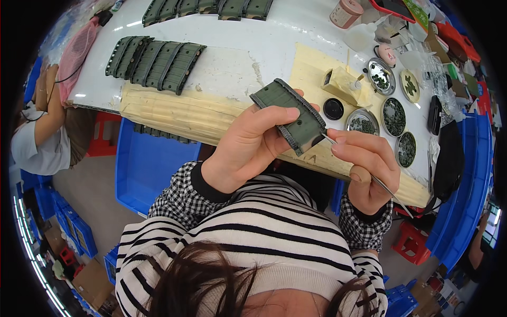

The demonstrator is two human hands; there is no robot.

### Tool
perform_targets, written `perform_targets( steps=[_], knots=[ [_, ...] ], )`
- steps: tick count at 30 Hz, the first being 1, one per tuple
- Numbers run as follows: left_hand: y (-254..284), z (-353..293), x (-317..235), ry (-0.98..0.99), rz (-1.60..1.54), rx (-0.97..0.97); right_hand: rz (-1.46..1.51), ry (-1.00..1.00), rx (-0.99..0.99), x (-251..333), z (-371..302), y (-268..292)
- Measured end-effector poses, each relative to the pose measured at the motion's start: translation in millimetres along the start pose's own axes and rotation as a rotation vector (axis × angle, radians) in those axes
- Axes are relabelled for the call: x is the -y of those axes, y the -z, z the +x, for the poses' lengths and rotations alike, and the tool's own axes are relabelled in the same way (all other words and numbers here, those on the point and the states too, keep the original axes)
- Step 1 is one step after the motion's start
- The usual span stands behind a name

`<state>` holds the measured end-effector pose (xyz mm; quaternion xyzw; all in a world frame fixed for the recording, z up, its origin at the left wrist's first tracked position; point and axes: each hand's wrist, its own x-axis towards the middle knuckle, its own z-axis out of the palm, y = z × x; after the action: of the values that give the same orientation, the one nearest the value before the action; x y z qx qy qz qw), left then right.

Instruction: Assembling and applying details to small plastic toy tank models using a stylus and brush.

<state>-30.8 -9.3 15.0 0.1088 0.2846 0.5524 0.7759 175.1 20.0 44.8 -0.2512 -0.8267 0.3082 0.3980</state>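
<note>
My left hand (245, 140) grips a green camouflage panel (290, 113) with dark ridged edges, thumb on its face and fingers behind. The panel is tilted above the table's near edge. Pinched in my right hand (367, 164) is a thin metal tool (388, 189), its tip meeting the panel's right edge. Whether the tip holds a small piece is too small to tell. Close by on the table are round dishes of small dark green pieces, among them a metal dish (376, 122) and a fuller one (394, 100).
Rows of similar green panels (158, 63) lie at the left and far side. A yellowish wooden block (340, 87), a black round lid (333, 109) and a pink jar (346, 13) stand at the right. A blue bin (150, 169) sits below the table edge. Another person's arm (46, 108) is at far left.
</note>
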Motion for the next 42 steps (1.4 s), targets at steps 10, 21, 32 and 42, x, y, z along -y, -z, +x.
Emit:
perform_targets(
  steps=[10,21,32,42],
  knots=[
    [0,1,1,0.033,-0.014,-0.018,-0.066,0.014,0.064,4,5,5],
    [1,-1,6,0.023,-0.073,-0.009,-0.113,0.014,0.055,8,-1,2],
    [-4,3,-2,-0.022,0.024,0.078,-0.051,0.028,-0.007,12,-5,1],
    [-3,6,0,-0.039,0.01,0.077,-0.058,0.03,-0.02,7,-7,0]
  ],
)
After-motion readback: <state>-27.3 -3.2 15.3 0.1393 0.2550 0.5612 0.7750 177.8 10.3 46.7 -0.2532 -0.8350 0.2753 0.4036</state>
